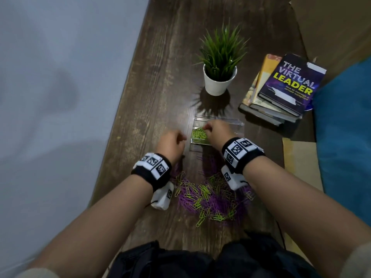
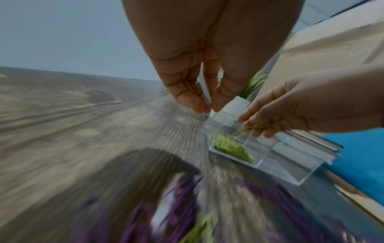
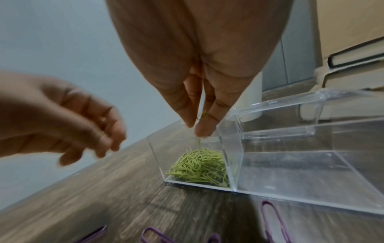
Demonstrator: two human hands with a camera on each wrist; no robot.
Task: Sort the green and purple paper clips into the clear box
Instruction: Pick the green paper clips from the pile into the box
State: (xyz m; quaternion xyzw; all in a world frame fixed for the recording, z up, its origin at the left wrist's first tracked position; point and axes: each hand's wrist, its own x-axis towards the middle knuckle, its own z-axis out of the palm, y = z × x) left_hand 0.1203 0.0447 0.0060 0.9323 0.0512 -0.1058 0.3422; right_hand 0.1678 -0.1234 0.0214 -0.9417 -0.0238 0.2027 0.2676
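Several thin green wire paper clips [image 3: 198, 141] are pinched by the right hand [image 1: 215, 130] above the clear acrylic box [image 3: 290, 164], left compartment. Left hand [image 1: 170, 142], at 9 o'clock, loosely curled, empty. Risk: clips snagging together, spilling onto the surface [image 1: 160, 77] or into the empty compartment.

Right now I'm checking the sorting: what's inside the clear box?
Only green clips heaped in the clear box's left compartment; the right one looks empty. The right hand covers part.

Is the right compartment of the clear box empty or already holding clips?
Empty. The clear box shows bare floor in its right compartment; the green clips lie heaped only in the left one.
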